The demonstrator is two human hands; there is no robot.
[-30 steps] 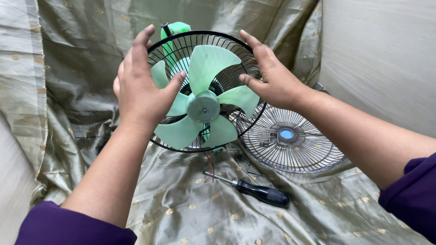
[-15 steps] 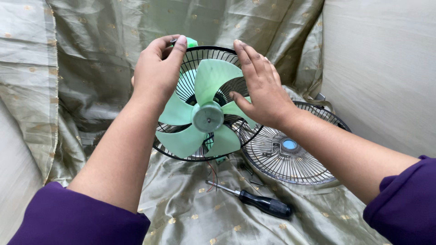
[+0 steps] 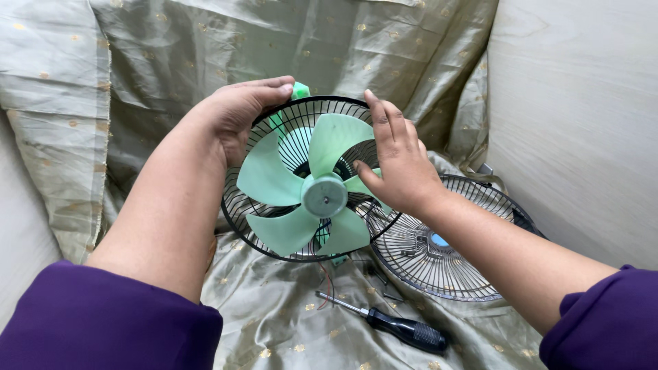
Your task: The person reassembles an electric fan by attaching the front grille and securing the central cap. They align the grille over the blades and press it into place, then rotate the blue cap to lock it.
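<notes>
While the left hand grips the black wire rear guard at eleven o'clock, the right hand, fingers spread, presses a pale-green plastic fan blade at two o'clock; turning it looks underway, calling for a steady guard.

Your work surface is an olive-green satin cloth with small gold dots, spread flat in front of you and drawn up in folds along the far edge. Lying directly on it:

- A screwdriver with a black handle, near the front edge, its shaft pointing toward the left.
- A detached wire fan guard with a blue centre cap, toward the right edge, tilted rather than flat.
- Several small dark screws, just beyond the screwdriver, beside the guard.
</notes>
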